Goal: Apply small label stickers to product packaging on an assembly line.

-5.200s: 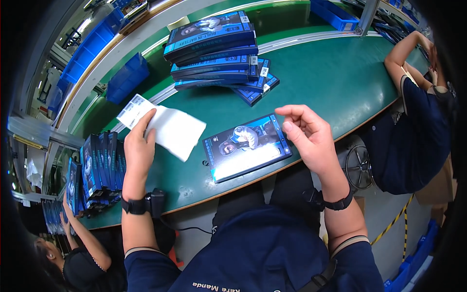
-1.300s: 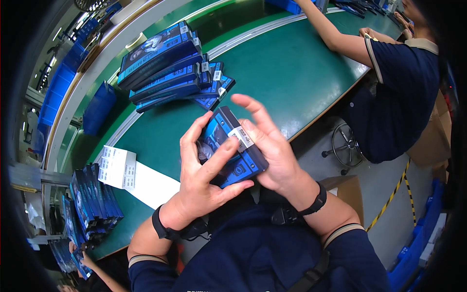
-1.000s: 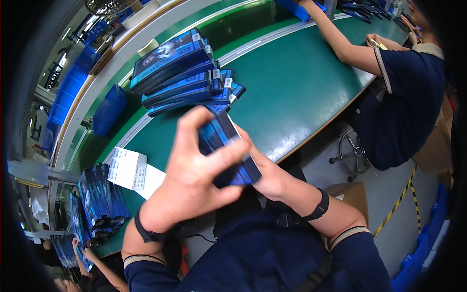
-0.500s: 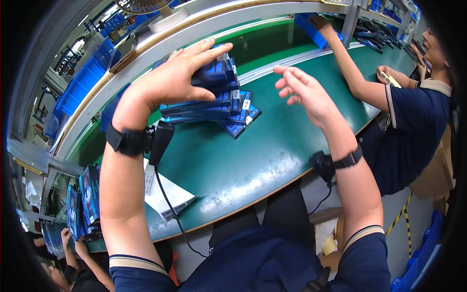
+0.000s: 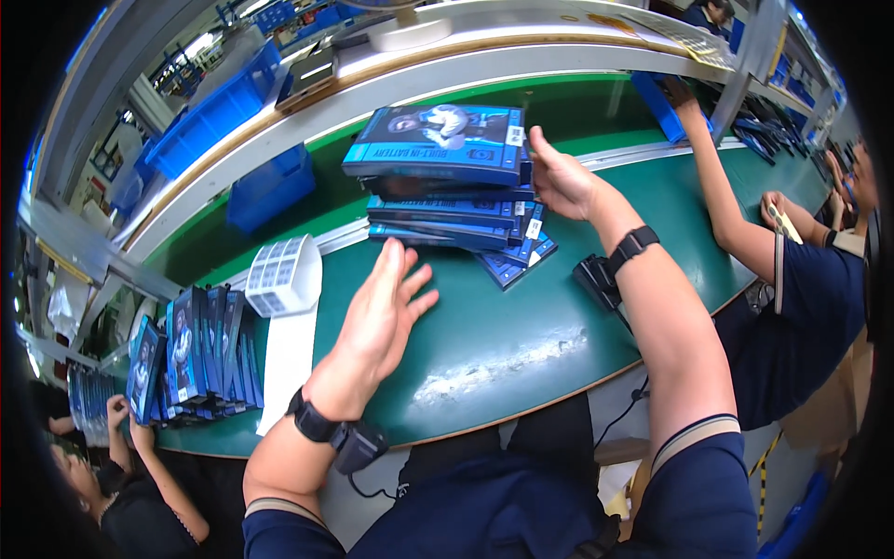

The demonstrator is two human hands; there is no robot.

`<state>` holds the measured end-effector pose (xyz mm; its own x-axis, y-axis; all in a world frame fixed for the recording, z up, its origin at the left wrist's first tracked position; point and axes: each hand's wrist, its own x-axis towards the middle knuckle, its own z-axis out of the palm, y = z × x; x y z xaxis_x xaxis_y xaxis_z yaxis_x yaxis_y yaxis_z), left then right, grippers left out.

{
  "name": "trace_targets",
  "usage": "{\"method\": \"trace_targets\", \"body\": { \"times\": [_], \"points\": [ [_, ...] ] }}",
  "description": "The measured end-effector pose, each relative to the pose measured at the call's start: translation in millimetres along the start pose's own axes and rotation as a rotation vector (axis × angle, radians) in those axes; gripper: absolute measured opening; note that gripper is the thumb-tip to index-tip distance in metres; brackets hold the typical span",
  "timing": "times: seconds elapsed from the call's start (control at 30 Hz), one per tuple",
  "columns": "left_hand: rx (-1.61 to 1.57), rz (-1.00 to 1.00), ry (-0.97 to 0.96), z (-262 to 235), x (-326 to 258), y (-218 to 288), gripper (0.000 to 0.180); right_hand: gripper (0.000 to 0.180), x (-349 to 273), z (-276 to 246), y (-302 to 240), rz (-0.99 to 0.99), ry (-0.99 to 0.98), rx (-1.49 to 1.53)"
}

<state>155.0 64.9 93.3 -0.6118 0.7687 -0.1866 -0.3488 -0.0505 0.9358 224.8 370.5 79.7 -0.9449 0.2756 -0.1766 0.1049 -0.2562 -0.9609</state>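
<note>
A stack of flat dark-blue boxes (image 5: 433,168) rises in front of me, its layers unevenly turned. The top box (image 5: 438,130) carries a picture of a figure in white and a small white label at its right end. My left hand (image 5: 372,312) is just below the stack's near left side, fingers spread and holding nothing. Beside the stack's right end is my right hand (image 5: 563,182), thumb up and fingers apart; whether it touches the boxes I cannot tell. Lower boxes (image 5: 517,265) stick out at the right of the stack's base.
A curled label sheet (image 5: 284,275) lies left on the green table (image 5: 484,373). Beyond it more blue boxes (image 5: 200,349) stand in a row near another person. A blue bin (image 5: 272,186) is behind the table. At right, a co-worker's arm (image 5: 722,186) reaches into another bin (image 5: 666,107).
My left hand has come down from over the stack to its near left side. My right hand has moved up to the stack's right end. The view has turned left.
</note>
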Motion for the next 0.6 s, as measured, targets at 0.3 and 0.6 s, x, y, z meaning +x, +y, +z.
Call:
{"method": "trace_targets", "body": {
  "times": [0.3, 0.6],
  "points": [
    [-0.04, 0.035, -0.143, 17.3, 51.7, 0.1, 0.099, 0.084, -79.5, 35.9, 17.9, -0.024, -0.12, 0.133],
    [0.079, 0.14, -0.228, 1.2, 71.0, -11.6, 0.088, 0.086, -94.7, 54.0, 21.2, -0.101, 0.14, 0.282]
  ]
}}
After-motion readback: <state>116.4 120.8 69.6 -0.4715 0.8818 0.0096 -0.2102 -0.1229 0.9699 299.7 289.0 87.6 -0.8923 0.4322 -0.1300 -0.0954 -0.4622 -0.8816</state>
